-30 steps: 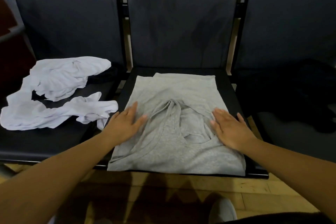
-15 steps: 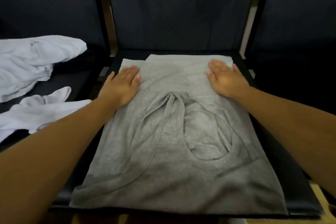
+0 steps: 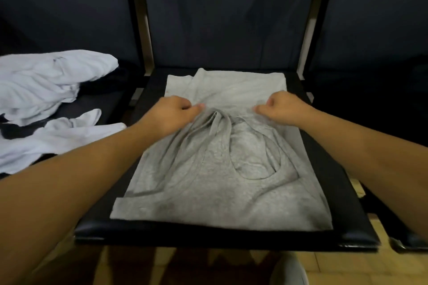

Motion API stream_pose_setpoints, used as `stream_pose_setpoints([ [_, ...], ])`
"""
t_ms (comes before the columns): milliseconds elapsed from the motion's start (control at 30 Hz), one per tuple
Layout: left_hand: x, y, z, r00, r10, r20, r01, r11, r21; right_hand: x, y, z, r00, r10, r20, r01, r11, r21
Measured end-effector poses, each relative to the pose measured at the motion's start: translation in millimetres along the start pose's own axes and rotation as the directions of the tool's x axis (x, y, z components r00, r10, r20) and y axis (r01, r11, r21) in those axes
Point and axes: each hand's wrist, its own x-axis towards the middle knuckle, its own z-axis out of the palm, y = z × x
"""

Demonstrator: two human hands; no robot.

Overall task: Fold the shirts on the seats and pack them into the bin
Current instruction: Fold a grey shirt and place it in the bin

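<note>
The shirt point(image 3: 208, 192) I grip is mottled grey. Its seat point(image 3: 231, 237) is black; the crumpled shirts point(image 3: 46, 83) are white.

a pale shoe toe point(image 3: 289, 272) shows at six o'clock, on yellowish wooden floor point(image 3: 352, 266) that lies shadowed toward seven.

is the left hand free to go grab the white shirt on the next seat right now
Probably not yet: the left hand is pinching the gray shirt. Nothing stands between it and the white shirt, so once it lets go the way looks open.
</note>
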Motion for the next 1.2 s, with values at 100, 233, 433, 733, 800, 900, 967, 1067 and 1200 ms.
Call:
stream_pose_setpoints([
  [100,-14.2,30.2,22.7,0.984,-0.108,0.143,0.102,0.993,0.055,-22.8,-7.5,4.9,0.996,0.037,0.077,-0.031,0.996,-0.087],
  [233,-15.3,37.0,45.0,0.994,-0.097,0.047,0.093,0.991,0.096,-41.8,-11.2,4.1,0.997,0.08,0.021,-0.083,0.968,0.236],
  [433,-22.6,27.7,18.2,0.978,-0.204,-0.034,0.169,0.885,-0.433,-70.0,-15.3,-37.3,0.978,0.167,0.125,-0.199,0.571,0.797],
  [733,-33.5,37.1,-26.4,0.987,-0.14,0.075,0.101,0.187,-0.977,-73.0,-28.5,-76.1,0.958,0.132,0.255,-0.276,0.183,0.944],
  [800,-23.3,38.3,-28.8,0.983,-0.176,0.051,0.08,0.164,-0.983,-62.8,-36.8,-78.6,0.966,0.158,0.204,-0.23,0.171,0.958],
  [900,-4.7,30.6,-24.4,0.956,-0.289,0.039,0.147,0.362,-0.921,-43.8,-36.8,-71.0,0.967,0.235,0.097,-0.135,0.153,0.979],
  [967,1.0,16.4,-19.6,0.903,-0.428,-0.032,0.283,0.65,-0.705,-41.9,-28.8,-56.5,0.951,0.309,0.021,-0.162,0.437,0.885],
  [1067,-12.6,4.1,-17.6,0.962,-0.273,-0.022,0.255,0.924,-0.286,-57.3,-10.0,-35.7,0.96,0.278,-0.041,-0.209,0.805,0.555],
  [1200,-54.4,-9.4,-24.2,0.964,-0.166,0.206,0.146,0.983,0.111,-95.3,8.4,-24.0,0.97,0.234,0.067,-0.242,0.955,0.174],
])
